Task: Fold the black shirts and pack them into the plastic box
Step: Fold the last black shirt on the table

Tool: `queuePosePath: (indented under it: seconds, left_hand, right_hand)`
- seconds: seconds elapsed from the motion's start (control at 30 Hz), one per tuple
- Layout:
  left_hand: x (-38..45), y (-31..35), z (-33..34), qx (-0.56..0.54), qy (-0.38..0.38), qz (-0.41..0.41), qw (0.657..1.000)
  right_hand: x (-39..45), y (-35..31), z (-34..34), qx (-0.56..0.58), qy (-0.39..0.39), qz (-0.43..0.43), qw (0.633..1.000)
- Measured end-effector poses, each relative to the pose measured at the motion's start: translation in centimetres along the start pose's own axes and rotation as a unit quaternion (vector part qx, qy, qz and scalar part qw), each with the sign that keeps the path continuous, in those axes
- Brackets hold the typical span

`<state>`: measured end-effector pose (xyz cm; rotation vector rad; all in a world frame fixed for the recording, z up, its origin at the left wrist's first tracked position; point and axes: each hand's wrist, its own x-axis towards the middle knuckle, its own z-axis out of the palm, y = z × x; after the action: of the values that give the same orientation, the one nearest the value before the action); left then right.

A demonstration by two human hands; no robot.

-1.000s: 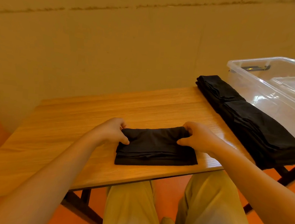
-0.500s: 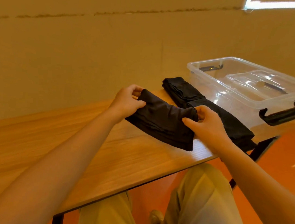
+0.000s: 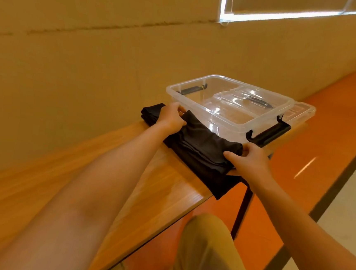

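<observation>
Left hand covers part of stacked black shirts at table far edge. Fingertips of right hand tucked under folded black shirt, unseen. Table's left end cut by frame. Plastic box contents indistinct through glare.

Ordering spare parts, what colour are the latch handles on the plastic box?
Black latch handles, clearest in the head view.

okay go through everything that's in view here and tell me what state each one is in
folded shirt: folded, held at both ends over the stack
left hand: gripping its far end
right hand: gripping its near end
shirt stack: folded, on the table
plastic box: open, no shirts inside
</observation>
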<state>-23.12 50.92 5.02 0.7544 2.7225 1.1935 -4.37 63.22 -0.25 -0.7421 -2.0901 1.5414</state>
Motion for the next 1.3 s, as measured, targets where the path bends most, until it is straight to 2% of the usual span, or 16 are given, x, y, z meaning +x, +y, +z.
queuePosePath:
  seconds: [0.2,0.3,0.4,0.47,0.53,0.6,0.67,0.77,0.87,1.0,1.3]
  left_hand:
    - [1.9,-0.7,2.3,0.006,-0.012,0.021,1.000]
    - [2.1,-2.2,3.5,0.087,-0.015,0.043,0.995]
    - [1.5,-3.2,4.1,0.121,0.033,0.134,0.983]
    - [0.9,-3.5,3.9,0.091,0.036,0.216,0.972]
    - [0.0,-3.6,3.5,0.072,-0.017,0.267,0.961]
    - [-0.7,-3.8,3.4,0.102,-0.092,0.272,0.952]
    - [-1.2,-4.5,3.5,0.153,-0.138,0.247,0.947]
    - [-1.5,-5.9,4.1,0.202,-0.152,0.247,0.935]
    - [-1.8,-6.6,4.6,0.218,-0.145,0.254,0.931]
    - [-2.3,-6.5,4.9,0.241,-0.133,0.245,0.930]
    - [-3.4,-5.0,5.1,0.351,-0.131,0.154,0.914]
  right_hand:
    - [0.7,2.2,-0.6,0.004,0.056,0.014,0.998]
    - [0.4,2.6,-0.2,-0.097,0.071,-0.015,0.993]
    - [-0.1,2.3,0.2,-0.276,0.155,-0.123,0.941]
    - [-0.1,1.9,0.2,-0.326,0.182,-0.222,0.901]
    - [-0.2,1.3,0.4,-0.335,0.161,-0.311,0.875]
    - [-0.3,0.9,0.9,-0.337,0.110,-0.355,0.865]
    - [-0.2,1.3,1.7,-0.357,0.046,-0.339,0.869]
    - [-0.2,2.9,2.6,-0.397,-0.019,-0.279,0.874]
    - [-0.5,4.4,3.0,-0.418,-0.023,-0.267,0.868]
    - [-0.6,4.7,3.3,-0.411,-0.031,-0.243,0.878]
    - [-0.5,4.2,3.5,-0.440,-0.046,-0.233,0.866]
